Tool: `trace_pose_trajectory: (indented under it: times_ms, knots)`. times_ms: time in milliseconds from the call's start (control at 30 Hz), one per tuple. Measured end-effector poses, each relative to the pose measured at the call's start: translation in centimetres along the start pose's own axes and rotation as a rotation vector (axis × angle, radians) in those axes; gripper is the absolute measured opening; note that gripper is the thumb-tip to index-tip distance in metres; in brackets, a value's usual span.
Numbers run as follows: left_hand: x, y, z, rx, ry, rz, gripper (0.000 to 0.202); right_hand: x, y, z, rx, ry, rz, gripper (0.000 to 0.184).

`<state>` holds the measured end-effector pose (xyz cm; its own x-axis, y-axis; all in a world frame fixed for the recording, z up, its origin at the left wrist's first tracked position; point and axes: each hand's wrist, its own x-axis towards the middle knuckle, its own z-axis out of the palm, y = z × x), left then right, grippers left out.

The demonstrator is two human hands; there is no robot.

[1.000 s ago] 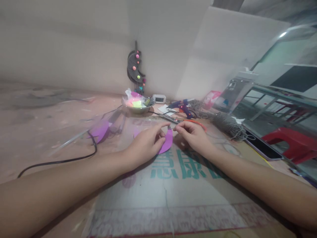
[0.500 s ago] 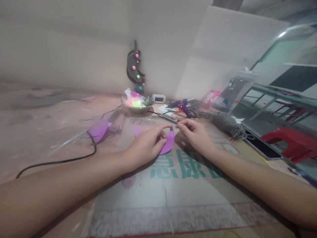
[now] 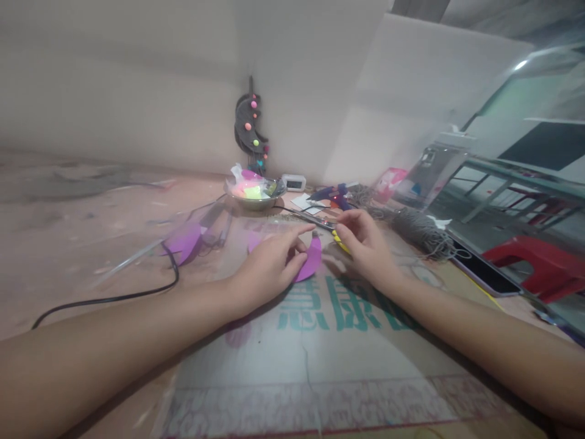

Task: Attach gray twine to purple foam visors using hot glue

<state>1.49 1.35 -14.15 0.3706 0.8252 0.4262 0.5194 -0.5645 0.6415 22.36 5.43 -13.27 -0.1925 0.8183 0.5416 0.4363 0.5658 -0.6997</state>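
A purple crescent-shaped piece (image 3: 311, 261), like card, is held in my left hand (image 3: 269, 262), with the thumb on its face and the index finger stretched toward its tip. A small grey band (image 3: 315, 233) sits on that upper tip. My right hand (image 3: 361, 241) is a little to the right of the tip, apart from it. Its thumb and index finger are pinched together, and what is between them is too small to tell. Just beside those fingertips lie scissors (image 3: 325, 224) with yellow handles, partly hidden by the right hand.
Behind are a metal bowl (image 3: 256, 204) of colourful bits, a small white clock (image 3: 294, 182) and a blue glue gun (image 3: 329, 194). Grey yarn (image 3: 423, 233) and a phone (image 3: 484, 265) lie to the right. More purple pieces (image 3: 185, 241) and a black cable (image 3: 114, 299) are at left.
My right hand has moved to the right, away from the crescent's tip, and the yellow scissor handles now show beside it. The left hand keeps its hold on the crescent.
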Motion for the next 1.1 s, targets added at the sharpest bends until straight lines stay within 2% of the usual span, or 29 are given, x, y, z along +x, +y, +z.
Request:
trace_pose_trajectory:
  times_ms: [67,133,233,433,633,700,800,867,1100]
  knots:
    - [0.0,-0.1,0.0,-0.004,0.011,-0.005,0.046,-0.3,-0.7,-0.2,-0.072,-0.057,-0.025,0.019]
    - [0.0,-0.1,0.0,-0.018,0.023,-0.001,0.047,-0.5,-1.3,-0.1,-0.119,-0.179,-0.046,0.024]
    - [0.2,-0.2,0.0,-0.038,0.032,0.017,0.045,-0.8,-1.8,0.3,-0.106,-0.291,-0.05,0.019]
    - [0.2,0.0,0.0,-0.051,0.035,0.03,0.043,-1.0,-1.5,0.8,-0.096,-0.358,-0.079,0.021]
    - [0.1,0.0,-0.1,-0.026,0.122,0.122,0.031,-1.3,-1.6,0.8,-0.097,-0.433,-0.112,0.021]
    - [0.1,-0.1,-0.1,-0.033,0.118,0.124,0.03,-1.3,-1.6,0.7,-0.08,-0.412,-0.112,0.021]
    - [0.2,-0.2,-0.1,-0.039,0.104,0.101,0.031,-1.4,-1.6,0.5,-0.012,-0.262,-0.117,0.022]
    - [0.2,-0.1,-0.1,-0.046,0.099,0.099,0.032,-1.4,-1.6,0.4,0.071,-0.191,-0.106,0.015]
    - [0.2,-0.1,0.0,-0.065,0.069,0.123,0.034,-1.5,-1.7,0.8,0.385,-0.328,0.054,0.031]
